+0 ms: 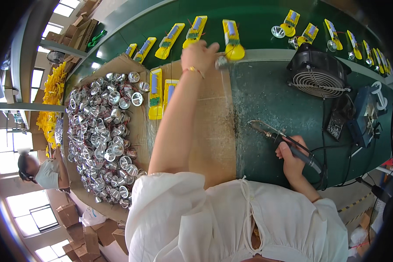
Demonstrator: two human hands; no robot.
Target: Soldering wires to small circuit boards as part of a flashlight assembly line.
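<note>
My left hand [199, 57] reaches to the far side of the bench, fingers apart, appearing to hold nothing. Just beyond it lies a yellow casing [195, 31] with a lilac cylindrical cell and a green circuit board. Right of the hand is another such yellow casing [234, 41], with a silver reflector cup [221, 62] beside its lower end. My right hand [291, 158] grips the dark handle of a soldering iron [298, 153], its tip pointing up and left over the green mat. A thin metal strand runs alongside the iron; what it is I cannot tell.
Many reflector cups with wires [102, 139] are heaped on cardboard [212, 144] at left. More yellow casings [155, 94] lie by my left forearm and along the far edge. A black fan [318, 72] and blue soldering station [360, 118] stand right. Another person [48, 172] is far left.
</note>
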